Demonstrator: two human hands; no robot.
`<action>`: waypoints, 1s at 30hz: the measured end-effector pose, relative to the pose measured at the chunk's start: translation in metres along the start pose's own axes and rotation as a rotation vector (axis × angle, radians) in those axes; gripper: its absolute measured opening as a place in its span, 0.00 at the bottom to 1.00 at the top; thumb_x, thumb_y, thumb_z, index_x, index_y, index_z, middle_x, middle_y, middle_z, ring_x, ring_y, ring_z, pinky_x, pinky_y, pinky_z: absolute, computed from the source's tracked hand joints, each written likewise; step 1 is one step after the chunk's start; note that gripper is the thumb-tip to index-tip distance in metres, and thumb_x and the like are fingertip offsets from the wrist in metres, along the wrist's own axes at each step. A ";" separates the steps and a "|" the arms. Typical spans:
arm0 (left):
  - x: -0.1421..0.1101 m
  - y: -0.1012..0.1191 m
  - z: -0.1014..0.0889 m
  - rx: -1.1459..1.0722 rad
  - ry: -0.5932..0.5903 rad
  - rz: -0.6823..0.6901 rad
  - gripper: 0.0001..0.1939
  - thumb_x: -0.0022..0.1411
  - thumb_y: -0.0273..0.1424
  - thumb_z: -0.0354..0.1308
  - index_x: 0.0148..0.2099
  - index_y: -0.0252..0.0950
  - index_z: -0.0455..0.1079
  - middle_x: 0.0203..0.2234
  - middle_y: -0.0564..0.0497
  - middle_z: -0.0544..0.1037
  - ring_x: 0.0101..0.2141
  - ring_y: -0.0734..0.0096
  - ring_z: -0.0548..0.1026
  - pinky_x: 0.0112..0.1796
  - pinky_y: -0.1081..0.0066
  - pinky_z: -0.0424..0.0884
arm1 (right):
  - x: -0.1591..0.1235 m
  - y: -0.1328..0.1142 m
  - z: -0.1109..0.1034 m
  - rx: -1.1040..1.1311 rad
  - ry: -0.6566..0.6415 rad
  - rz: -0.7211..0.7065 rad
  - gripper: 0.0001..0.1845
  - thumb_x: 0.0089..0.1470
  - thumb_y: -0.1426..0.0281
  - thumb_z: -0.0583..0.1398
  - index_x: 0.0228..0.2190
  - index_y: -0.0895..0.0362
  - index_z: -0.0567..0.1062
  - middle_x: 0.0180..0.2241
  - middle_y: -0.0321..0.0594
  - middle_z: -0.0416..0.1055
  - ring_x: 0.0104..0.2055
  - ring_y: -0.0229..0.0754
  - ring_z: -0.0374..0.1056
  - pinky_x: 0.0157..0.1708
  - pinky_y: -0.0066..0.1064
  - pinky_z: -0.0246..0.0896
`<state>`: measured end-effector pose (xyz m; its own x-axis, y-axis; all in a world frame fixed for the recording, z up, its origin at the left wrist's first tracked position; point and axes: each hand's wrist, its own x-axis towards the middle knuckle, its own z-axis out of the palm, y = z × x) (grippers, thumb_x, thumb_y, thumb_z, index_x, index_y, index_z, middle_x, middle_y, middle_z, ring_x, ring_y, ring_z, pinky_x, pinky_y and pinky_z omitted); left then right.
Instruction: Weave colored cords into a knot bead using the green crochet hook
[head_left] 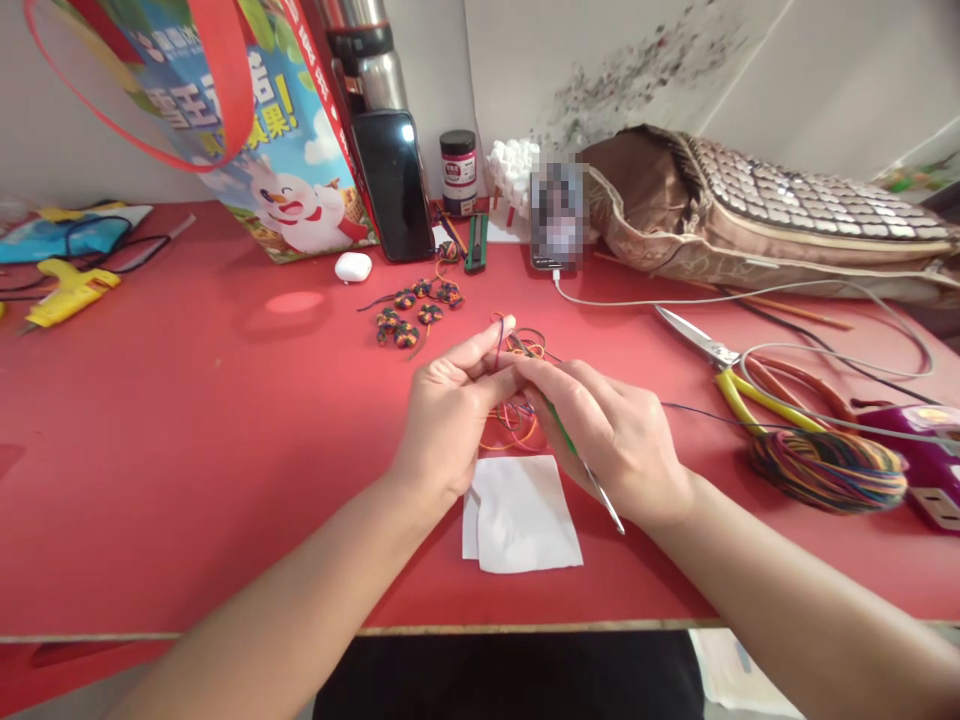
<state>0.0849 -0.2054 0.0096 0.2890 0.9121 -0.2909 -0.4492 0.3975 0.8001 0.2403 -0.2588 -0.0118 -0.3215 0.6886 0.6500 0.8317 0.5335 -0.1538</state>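
Note:
My left hand (450, 415) is closed in a pinch, with multicoloured yarn (500, 340) looped round its raised forefinger. Against its fingertips, my right hand (622, 430) grips a crochet hook (596, 487) with a green middle and a silver end pointing down towards me. Whatever stitches lie at the fingertips are hidden. Loose strands of yarn (511, 432) curl beneath both hands. A folded white tissue (529, 515) lies just below them. Off to the right, a strand leads towards a wound yarn skein (829, 470). Several small crocheted pieces (405, 333) sit beyond my left hand.
Scissors (739, 370) with yellow and orange handles lie right, beside a purple power strip (922, 450) and white cable. Along the back stand a gift bag (300, 190), dark phone (395, 185), jar (459, 175), lit phone (556, 215) and brown bag (652, 200). A yellow glue gun (71, 290) rests left.

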 end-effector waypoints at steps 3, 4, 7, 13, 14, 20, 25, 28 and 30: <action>0.000 -0.003 -0.001 0.090 0.007 0.100 0.25 0.47 0.22 0.76 0.49 0.41 0.85 0.28 0.56 0.83 0.32 0.74 0.78 0.42 0.69 0.79 | -0.001 -0.003 0.002 -0.009 -0.019 0.040 0.20 0.70 0.75 0.54 0.61 0.60 0.71 0.37 0.47 0.81 0.32 0.43 0.75 0.27 0.31 0.65; 0.000 -0.004 -0.002 0.125 0.005 0.125 0.26 0.48 0.24 0.77 0.51 0.41 0.85 0.29 0.56 0.84 0.33 0.73 0.79 0.43 0.68 0.79 | 0.000 -0.004 0.003 0.009 -0.017 0.050 0.20 0.71 0.75 0.54 0.61 0.60 0.71 0.37 0.48 0.81 0.32 0.43 0.75 0.27 0.31 0.66; 0.002 -0.003 -0.005 0.225 -0.012 0.166 0.27 0.48 0.27 0.78 0.53 0.41 0.84 0.31 0.55 0.85 0.34 0.71 0.80 0.44 0.66 0.80 | 0.002 -0.006 0.002 0.138 0.030 0.108 0.17 0.70 0.75 0.55 0.58 0.61 0.73 0.38 0.49 0.82 0.33 0.43 0.76 0.31 0.32 0.69; 0.007 0.000 -0.009 0.322 -0.033 0.207 0.28 0.48 0.30 0.78 0.53 0.40 0.84 0.30 0.54 0.84 0.31 0.72 0.79 0.41 0.66 0.81 | 0.005 -0.011 -0.005 0.470 0.073 0.336 0.12 0.69 0.73 0.58 0.50 0.55 0.79 0.41 0.45 0.84 0.36 0.41 0.79 0.39 0.32 0.74; 0.008 0.001 -0.009 0.331 -0.031 0.212 0.27 0.48 0.29 0.78 0.53 0.40 0.84 0.30 0.54 0.84 0.31 0.73 0.79 0.41 0.67 0.81 | 0.005 -0.011 -0.007 0.490 0.070 0.366 0.12 0.69 0.72 0.58 0.49 0.54 0.80 0.40 0.44 0.83 0.35 0.41 0.78 0.39 0.33 0.75; 0.010 0.005 -0.012 0.394 -0.016 0.235 0.24 0.51 0.27 0.75 0.53 0.40 0.84 0.30 0.55 0.83 0.29 0.73 0.79 0.39 0.67 0.80 | 0.004 -0.005 -0.011 0.699 0.057 0.540 0.11 0.68 0.68 0.61 0.47 0.54 0.82 0.31 0.39 0.79 0.29 0.39 0.73 0.31 0.33 0.71; 0.011 0.005 -0.012 0.362 -0.006 0.238 0.23 0.50 0.27 0.76 0.51 0.40 0.84 0.30 0.55 0.83 0.29 0.73 0.79 0.41 0.65 0.80 | 0.004 -0.002 -0.007 0.921 0.096 0.633 0.10 0.68 0.66 0.63 0.46 0.55 0.83 0.28 0.36 0.75 0.25 0.35 0.67 0.24 0.29 0.64; 0.011 0.005 -0.013 0.319 -0.002 0.232 0.23 0.50 0.26 0.76 0.51 0.41 0.84 0.29 0.56 0.82 0.29 0.73 0.79 0.42 0.64 0.80 | 0.007 -0.003 -0.005 1.028 0.118 0.679 0.10 0.67 0.64 0.64 0.45 0.55 0.82 0.26 0.34 0.73 0.23 0.35 0.65 0.22 0.29 0.62; 0.011 0.006 -0.013 0.296 -0.006 0.225 0.24 0.50 0.26 0.76 0.51 0.41 0.84 0.29 0.56 0.82 0.29 0.74 0.79 0.43 0.64 0.80 | 0.009 -0.003 -0.004 1.075 0.126 0.708 0.11 0.66 0.63 0.64 0.44 0.56 0.82 0.25 0.34 0.73 0.22 0.34 0.64 0.21 0.29 0.62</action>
<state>0.0744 -0.1918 0.0039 0.2165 0.9723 -0.0879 -0.2384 0.1400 0.9610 0.2365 -0.2566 -0.0027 0.1306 0.9625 0.2379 0.0043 0.2394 -0.9709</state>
